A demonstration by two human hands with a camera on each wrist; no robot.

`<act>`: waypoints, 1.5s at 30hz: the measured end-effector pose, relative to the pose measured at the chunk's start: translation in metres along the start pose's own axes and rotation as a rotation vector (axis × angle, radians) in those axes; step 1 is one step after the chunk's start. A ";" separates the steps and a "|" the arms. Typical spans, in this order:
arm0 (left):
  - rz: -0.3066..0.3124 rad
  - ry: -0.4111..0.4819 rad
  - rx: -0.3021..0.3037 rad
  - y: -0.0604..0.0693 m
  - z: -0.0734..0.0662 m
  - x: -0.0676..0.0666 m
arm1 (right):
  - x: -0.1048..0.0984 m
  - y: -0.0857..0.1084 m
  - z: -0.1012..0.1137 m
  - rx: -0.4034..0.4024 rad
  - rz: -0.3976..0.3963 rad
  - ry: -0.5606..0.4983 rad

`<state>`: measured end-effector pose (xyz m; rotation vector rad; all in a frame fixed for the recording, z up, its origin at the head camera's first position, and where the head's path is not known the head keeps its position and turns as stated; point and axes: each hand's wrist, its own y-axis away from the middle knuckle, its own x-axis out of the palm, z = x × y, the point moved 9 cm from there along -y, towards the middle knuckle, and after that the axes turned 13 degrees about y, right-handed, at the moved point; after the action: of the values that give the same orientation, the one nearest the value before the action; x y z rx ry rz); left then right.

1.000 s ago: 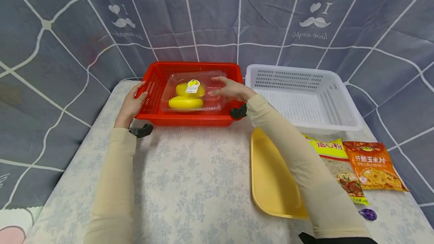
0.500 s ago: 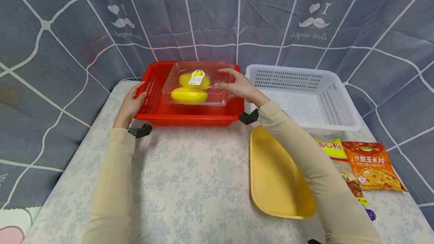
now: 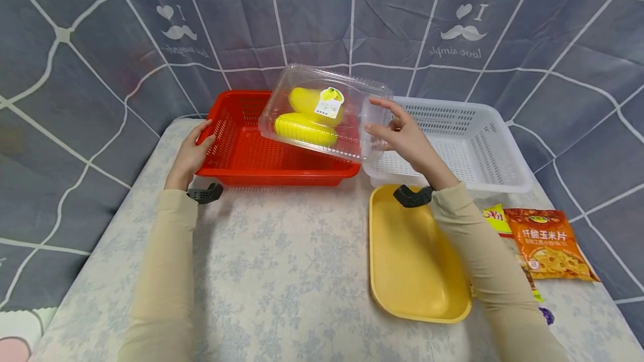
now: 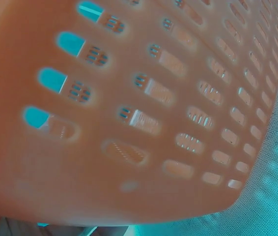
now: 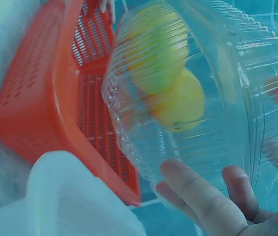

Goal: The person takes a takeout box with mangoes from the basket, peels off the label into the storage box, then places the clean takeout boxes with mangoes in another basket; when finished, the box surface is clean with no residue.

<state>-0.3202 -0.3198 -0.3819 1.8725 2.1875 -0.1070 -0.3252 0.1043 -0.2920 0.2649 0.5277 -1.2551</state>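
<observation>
Behind the white basket (image 3: 453, 155), mirrored on the curtain (image 3: 397, 27), stands "I love simple". In front, the orange bag (image 3: 553, 247) reads "纤脆玉米片", the yellow packet (image 3: 495, 219) "粉". Leftward, the clear box's (image 3: 354, 113) label (image 3: 329, 102) is illegible.

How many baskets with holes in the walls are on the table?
2. The red basket stands left, its rim held by the left hand; the white basket stands right, partly hidden by the clear box and right hand. No other is visible.

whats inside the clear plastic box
The clear plastic box holds two yellow, fruit-like pieces. The front piece shows through the ribbed side; the rear piece is partly covered by the label, so what lies directly beneath that cannot be seen.
</observation>
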 end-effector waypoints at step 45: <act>0.008 0.002 -0.005 0.000 0.002 -0.001 | 0.108 0.114 -0.010 -0.089 0.285 0.254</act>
<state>-0.3202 -0.3208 -0.3835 1.8792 2.1799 -0.0981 -0.1962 0.0533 -0.3669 0.4126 0.7350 -0.9238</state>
